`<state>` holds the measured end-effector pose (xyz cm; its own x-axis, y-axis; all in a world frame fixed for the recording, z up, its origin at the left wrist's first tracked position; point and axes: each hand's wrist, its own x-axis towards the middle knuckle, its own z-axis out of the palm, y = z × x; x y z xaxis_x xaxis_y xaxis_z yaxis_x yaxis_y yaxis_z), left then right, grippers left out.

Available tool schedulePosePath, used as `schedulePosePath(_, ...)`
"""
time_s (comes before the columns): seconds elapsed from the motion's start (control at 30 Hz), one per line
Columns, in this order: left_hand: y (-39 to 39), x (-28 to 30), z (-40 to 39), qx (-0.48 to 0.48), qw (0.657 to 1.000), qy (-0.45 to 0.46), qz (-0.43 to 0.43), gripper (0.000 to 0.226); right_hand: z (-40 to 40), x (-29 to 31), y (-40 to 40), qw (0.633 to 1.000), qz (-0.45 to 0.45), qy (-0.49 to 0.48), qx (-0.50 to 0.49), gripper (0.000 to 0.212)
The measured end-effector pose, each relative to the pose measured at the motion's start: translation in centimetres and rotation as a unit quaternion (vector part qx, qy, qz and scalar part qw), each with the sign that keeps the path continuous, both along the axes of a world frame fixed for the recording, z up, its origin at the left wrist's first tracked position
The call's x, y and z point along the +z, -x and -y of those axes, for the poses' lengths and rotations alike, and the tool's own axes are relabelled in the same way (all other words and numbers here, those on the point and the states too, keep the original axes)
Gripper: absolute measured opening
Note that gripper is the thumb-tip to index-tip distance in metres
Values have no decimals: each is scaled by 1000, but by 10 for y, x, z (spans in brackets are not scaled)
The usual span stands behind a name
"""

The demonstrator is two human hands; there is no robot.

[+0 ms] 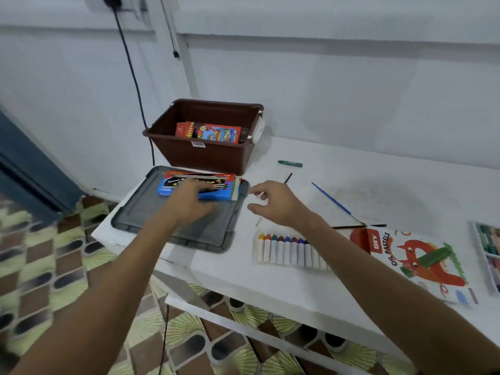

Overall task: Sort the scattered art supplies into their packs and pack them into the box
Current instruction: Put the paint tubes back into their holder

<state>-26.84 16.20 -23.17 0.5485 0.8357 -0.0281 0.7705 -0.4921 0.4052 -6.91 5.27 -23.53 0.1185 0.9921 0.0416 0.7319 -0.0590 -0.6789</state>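
1. Cardboard, blue pencil pack [186,188]: lies flat on grey lid [151,212], at its far right corner, just in front of brown box [205,155]. Probably light, stiff enough to lift by the long edges; open flap end at right could spill contents if tipped.
2. Left hand [189,201] on the pack, fingers curled over its near edge, gripping or pressing; blurred, exact hold unclear.
3. Right hand [273,201] just beside the flap end, apart from it, fingers loosely spread, holding nothing.
4. Best hold judged: both long sides, flap kept level or shut first.
5. Box already holds a red pack [213,132]; room remains on top of it.
6. White table [270,277]: pastel tray [289,251] and oil pastels sleeve [414,263] near the front edge; loose green crayon [290,164] and blue brush [331,198] farther back.
7. Lid overhangs the table's left end; sliding leftwards risks a drop to the floor.
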Motion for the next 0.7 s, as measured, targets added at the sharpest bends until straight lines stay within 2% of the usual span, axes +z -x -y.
schedulePosePath(0.07, 25, -4, -26, 30, 1000, -8, 4, 54, -28, 0, 12, 1000, 15, 14, 2, 30)
schedulePosePath(0.17, 53, -12, -58, 77, 997, 11, -20, 71, -61, -8, 24, 995, 24, 65, -65, 22)
schedulePosePath(0.3, 67, -18, -90, 80, 995, 54, -25, 86, -76, -19, 41, 993, 23, 89, -78, 10)
schedulePosePath(0.47, 62, -18, -113, 24, 993, 86, -73, 112, -80, -36, 46, 994, 21, 74, -83, 24)
schedulePosePath(0.57, 59, -19, -121, -5, 990, 95, -106, 114, -80, -38, 42, 993, 0, 65, -99, 22)
schedulePosePath(0.7, 61, -14, -115, -3, 985, 62, -163, 113, -74, -38, 35, 992, -23, 48, -115, 30)
